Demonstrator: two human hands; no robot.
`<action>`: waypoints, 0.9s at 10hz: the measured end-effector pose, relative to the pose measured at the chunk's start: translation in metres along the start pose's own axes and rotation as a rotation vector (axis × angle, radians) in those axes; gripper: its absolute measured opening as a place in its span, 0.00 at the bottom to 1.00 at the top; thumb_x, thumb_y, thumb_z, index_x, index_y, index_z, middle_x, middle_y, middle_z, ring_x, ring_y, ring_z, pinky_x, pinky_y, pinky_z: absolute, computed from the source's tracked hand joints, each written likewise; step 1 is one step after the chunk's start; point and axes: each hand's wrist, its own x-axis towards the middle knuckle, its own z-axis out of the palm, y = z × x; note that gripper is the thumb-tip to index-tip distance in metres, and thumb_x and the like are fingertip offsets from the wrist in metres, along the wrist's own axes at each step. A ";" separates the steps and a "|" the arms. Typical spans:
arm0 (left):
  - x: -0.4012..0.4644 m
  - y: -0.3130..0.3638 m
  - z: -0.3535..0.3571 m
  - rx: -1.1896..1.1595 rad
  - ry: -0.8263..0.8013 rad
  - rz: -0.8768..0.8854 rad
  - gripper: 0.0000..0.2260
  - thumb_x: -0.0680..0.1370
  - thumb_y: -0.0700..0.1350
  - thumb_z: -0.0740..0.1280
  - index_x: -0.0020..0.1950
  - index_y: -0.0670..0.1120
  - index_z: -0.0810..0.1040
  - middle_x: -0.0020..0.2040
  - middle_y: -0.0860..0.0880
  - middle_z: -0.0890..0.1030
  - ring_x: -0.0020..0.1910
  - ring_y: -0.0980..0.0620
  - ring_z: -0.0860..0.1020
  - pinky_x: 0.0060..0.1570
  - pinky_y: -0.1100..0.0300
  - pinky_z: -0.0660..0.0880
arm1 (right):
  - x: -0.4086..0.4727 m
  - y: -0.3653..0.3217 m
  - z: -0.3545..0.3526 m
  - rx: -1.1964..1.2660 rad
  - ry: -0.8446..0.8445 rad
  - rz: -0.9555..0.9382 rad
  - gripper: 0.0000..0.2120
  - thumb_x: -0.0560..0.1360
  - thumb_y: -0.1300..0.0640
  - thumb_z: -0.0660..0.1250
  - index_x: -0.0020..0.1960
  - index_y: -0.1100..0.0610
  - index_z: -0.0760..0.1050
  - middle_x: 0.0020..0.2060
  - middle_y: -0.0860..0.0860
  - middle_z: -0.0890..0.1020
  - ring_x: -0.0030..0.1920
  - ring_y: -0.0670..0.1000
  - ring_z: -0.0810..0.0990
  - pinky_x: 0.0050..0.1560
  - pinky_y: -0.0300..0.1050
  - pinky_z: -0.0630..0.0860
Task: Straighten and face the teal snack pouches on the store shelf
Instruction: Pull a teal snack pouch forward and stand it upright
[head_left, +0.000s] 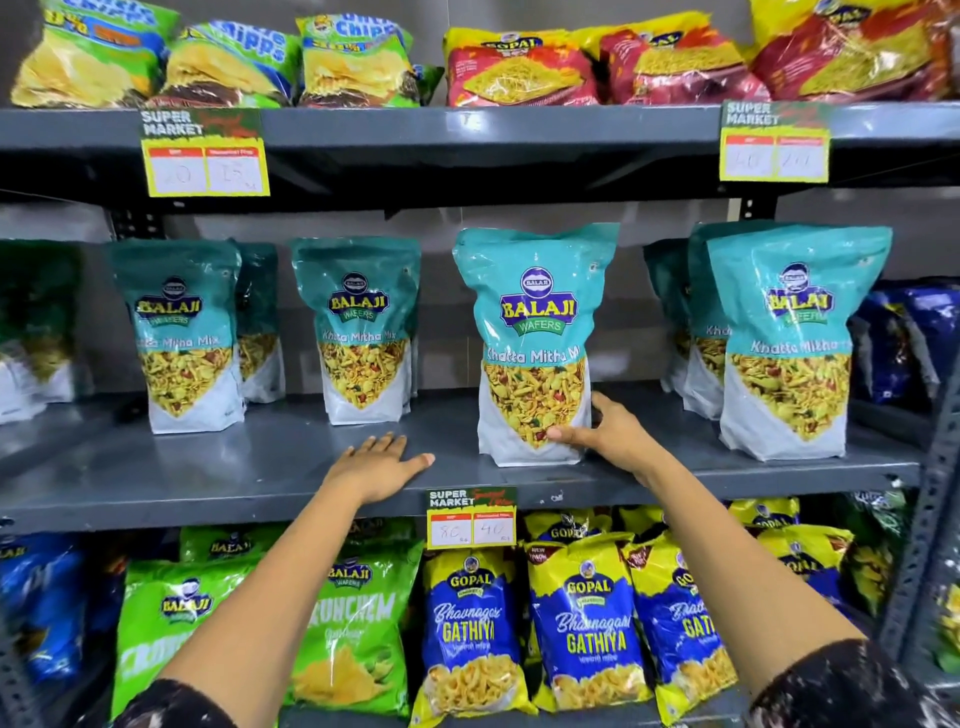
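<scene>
Several teal Balaji snack pouches stand upright on the grey middle shelf (260, 467). My right hand (605, 428) grips the lower right side of the centre pouch (535, 332), which stands near the shelf's front edge and faces me. My left hand (382, 465) lies flat, palm down, on the bare shelf to the left of that pouch, holding nothing. Two pouches, one (182, 332) and another (361, 327), stand further back on the left. A right-hand pouch (792, 338) stands near the front with others behind it.
The upper shelf holds green chip bags (228, 62) and red-yellow bags (524, 67). Below are green bags (358, 623) and blue-yellow Gathiya bags (592, 623). Yellow price tags (470, 519) hang on the shelf edges. Dark blue bags (914, 338) sit far right beside a metal upright (930, 519).
</scene>
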 end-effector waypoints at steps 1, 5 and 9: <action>-0.001 0.001 -0.001 -0.003 0.003 -0.003 0.35 0.77 0.68 0.47 0.79 0.50 0.49 0.80 0.50 0.48 0.79 0.49 0.48 0.78 0.46 0.48 | -0.011 -0.002 0.001 -0.029 0.026 -0.028 0.35 0.63 0.45 0.79 0.65 0.52 0.71 0.58 0.49 0.80 0.59 0.51 0.76 0.59 0.45 0.72; 0.003 -0.001 0.001 -0.006 0.019 0.007 0.36 0.77 0.68 0.48 0.79 0.49 0.52 0.80 0.49 0.51 0.79 0.48 0.50 0.78 0.45 0.49 | -0.037 -0.003 0.002 -0.029 0.006 -0.081 0.34 0.65 0.45 0.77 0.66 0.52 0.70 0.56 0.46 0.79 0.58 0.48 0.77 0.49 0.34 0.72; 0.002 0.000 0.001 -0.011 0.015 0.006 0.35 0.77 0.68 0.48 0.79 0.49 0.51 0.80 0.49 0.50 0.79 0.48 0.50 0.78 0.45 0.49 | -0.026 -0.004 -0.003 -0.080 -0.133 -0.015 0.50 0.53 0.36 0.81 0.70 0.50 0.67 0.64 0.48 0.79 0.63 0.51 0.78 0.67 0.55 0.72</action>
